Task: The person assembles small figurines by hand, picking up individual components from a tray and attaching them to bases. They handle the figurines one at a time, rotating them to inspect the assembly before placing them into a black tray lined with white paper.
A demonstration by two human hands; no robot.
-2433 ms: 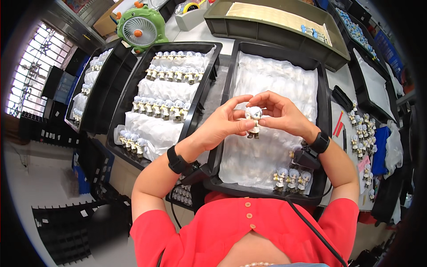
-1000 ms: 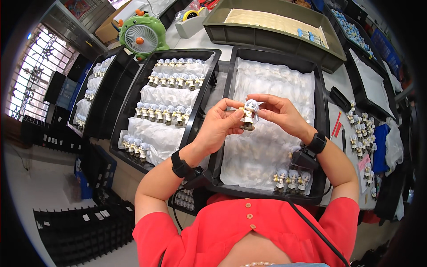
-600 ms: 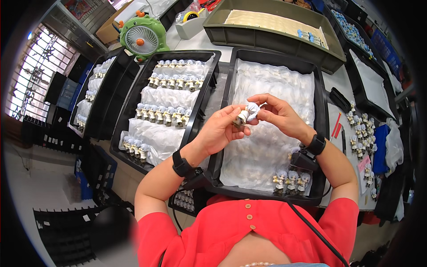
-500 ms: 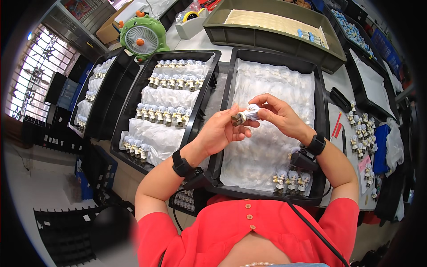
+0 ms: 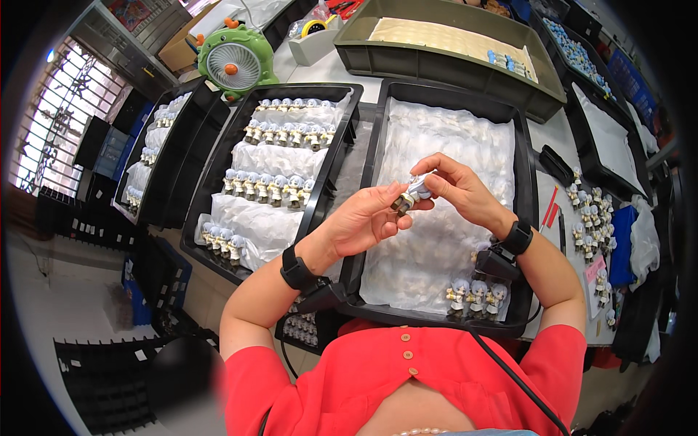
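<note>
A small doll-like figurine [image 5: 414, 195] with pale hair, a white top and dark feet is held tilted above the tray in front of me. My right hand [image 5: 462, 190] pinches it at the hair between thumb and fingers. At its body and feet are the thumb and curled fingers of my left hand [image 5: 366, 216], partly hiding it. Beneath both hands is a black tray [image 5: 529, 182] lined with white sheeting, with similar shapes faintly visible under it. Several figurines [image 5: 476, 296] lie on the sheeting at the near right corner.
Left stands another black tray [image 5: 331, 171] with rows of figurines and white sheeting. A green fan [image 5: 231, 62] and an olive bin [image 5: 443, 64] are behind. Loose figurines [image 5: 592, 218], red sticks [image 5: 550, 207] and a blue item [image 5: 622, 243] lie on the right table.
The figurine has turned more upright and shifted slightly right, its feet now pointing down. My left fingers have moved with it, gripping nearer its side.
</note>
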